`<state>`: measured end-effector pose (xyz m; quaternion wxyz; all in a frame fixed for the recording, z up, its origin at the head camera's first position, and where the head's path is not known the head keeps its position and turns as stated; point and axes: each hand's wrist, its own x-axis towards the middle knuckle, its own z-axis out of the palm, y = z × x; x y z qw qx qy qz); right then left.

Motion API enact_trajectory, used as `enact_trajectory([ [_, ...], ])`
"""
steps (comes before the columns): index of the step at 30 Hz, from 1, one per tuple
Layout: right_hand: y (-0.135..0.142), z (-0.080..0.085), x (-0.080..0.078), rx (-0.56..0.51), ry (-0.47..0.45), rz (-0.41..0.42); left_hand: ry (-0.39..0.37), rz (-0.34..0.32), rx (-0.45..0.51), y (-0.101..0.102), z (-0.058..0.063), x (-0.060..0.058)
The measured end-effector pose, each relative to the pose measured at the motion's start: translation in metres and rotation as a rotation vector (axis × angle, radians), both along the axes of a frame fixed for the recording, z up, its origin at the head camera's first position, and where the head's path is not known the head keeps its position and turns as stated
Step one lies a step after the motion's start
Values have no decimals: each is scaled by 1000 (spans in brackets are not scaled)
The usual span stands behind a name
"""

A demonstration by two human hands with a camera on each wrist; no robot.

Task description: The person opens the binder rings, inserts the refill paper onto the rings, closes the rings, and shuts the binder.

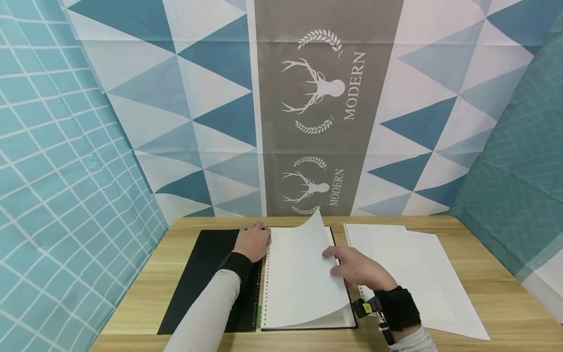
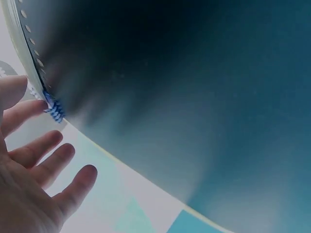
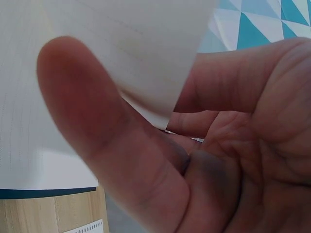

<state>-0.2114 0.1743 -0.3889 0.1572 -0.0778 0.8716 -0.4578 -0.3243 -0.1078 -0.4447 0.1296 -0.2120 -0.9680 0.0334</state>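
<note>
Near the wooden table's (image 1: 145, 293) far left corner, an open ring-bound notebook (image 1: 198, 271) begins with its black cover laid flat. The left hand (image 1: 253, 243) reaches over to the far end of the spine; in the left wrist view its fingers are loosely spread, the index finger at the tip of the toothed binding strip (image 2: 54, 108). Right of the spine lies the page stack, centred along the table's far edge. Its top sheet (image 1: 299, 274) bows upward (the far right corner lifts highest), and the right hand (image 1: 358, 266) pinches the sheet's right edge between thumb and fingers. Farther right, toward the table's right edge, overlapping loose pages (image 1: 409, 269) lie flat, the left one hole-punched.
</note>
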Motion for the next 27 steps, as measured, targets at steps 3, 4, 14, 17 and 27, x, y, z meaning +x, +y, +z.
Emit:
enact_trajectory([
  [3, 1, 0, 1, -9, -6, 12, 28, -22, -12, 3, -2, 4],
  [4, 2, 0, 1, -14, -10, 15, 33, -29, -10, 3, -3, 6],
  [14, 2, -3, -1, 12, -12, 36, -46, -26, 55, 0, -4, 42],
  [17, 2, -4, -2, 47, 0, 42, -159, -18, 100, -1, 2, 53],
  [27, 14, -4, -5, 99, -8, 67, -569, 52, 255, -1, 20, 83],
])
